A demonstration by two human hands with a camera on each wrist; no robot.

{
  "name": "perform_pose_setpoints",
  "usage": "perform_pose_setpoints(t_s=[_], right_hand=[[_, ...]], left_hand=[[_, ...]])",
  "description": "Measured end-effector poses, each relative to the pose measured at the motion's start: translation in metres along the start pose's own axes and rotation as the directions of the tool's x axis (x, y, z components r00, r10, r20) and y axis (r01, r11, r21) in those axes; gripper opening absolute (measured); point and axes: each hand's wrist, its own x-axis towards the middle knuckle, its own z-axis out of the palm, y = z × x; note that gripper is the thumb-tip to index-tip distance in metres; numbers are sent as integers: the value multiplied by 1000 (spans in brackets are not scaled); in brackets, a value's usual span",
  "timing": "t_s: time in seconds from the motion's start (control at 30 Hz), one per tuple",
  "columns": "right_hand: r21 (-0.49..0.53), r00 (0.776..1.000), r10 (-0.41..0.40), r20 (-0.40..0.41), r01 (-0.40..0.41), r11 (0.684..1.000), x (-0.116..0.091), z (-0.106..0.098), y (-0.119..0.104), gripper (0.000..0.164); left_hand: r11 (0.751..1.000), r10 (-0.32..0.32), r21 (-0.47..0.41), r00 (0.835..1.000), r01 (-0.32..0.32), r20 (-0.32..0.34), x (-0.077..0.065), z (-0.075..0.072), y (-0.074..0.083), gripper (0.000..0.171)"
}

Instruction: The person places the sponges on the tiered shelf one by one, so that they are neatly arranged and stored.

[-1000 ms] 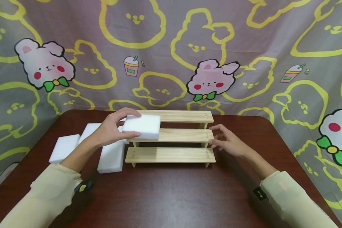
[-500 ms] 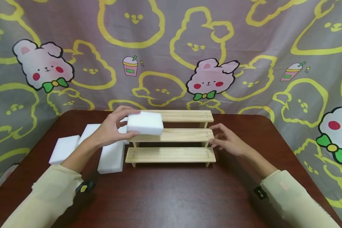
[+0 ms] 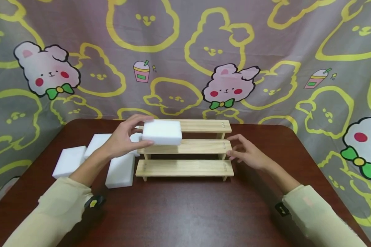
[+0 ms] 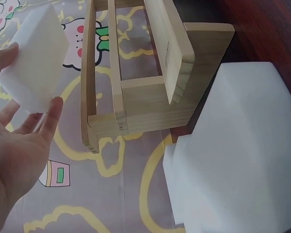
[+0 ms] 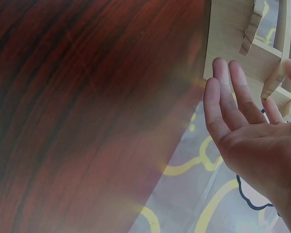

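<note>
1. Pinching a white foam block [image 3: 162,132] by its left end, between thumb and fingers of the left hand [image 3: 122,137]; holding it in the air before the left part of the upper boards, apart from the wood.
2. Possibly dropping or tilting it through too loose a one-ended pinch, or denting its soft-looking edges through over-squeezing.
3. Perhaps also bumping a board edge through too low a carry, so nudging the wooden stand [image 3: 185,168].
4. Holding the right hand [image 3: 247,154] loosely spread at the stand's right end, apparently grasping nothing; leaving contact with the middle board unclear.
5. Showing pale, grained, flat boards rising in three steps.
6. Seeing other white blocks [image 3: 69,161], matte and crisp-edged, lying leftward on the glossy red-brown table [image 3: 179,212].
7. Seeing patterned cloth [image 3: 173,92] hanging softly creased behind.
</note>
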Motion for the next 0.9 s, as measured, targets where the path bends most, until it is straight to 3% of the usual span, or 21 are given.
perform_pose_setpoints(t_s=[0.27,0.53,0.9], right_hand=[[2,1000,-3,1,3,1000,-1,-1,0,52],[-10,1000,-9,11,9,1000,-1,-1,-1,52],[-9,1000,-1,5,1,1000,-1,0,0,52]], left_hand=[[999,-16,-39,1000,16,8,8,7,1,63],[995,-19,-94,998,24,58,25,21,5,63],[987,-15,-159,999,20,30,47,45,5,61]])
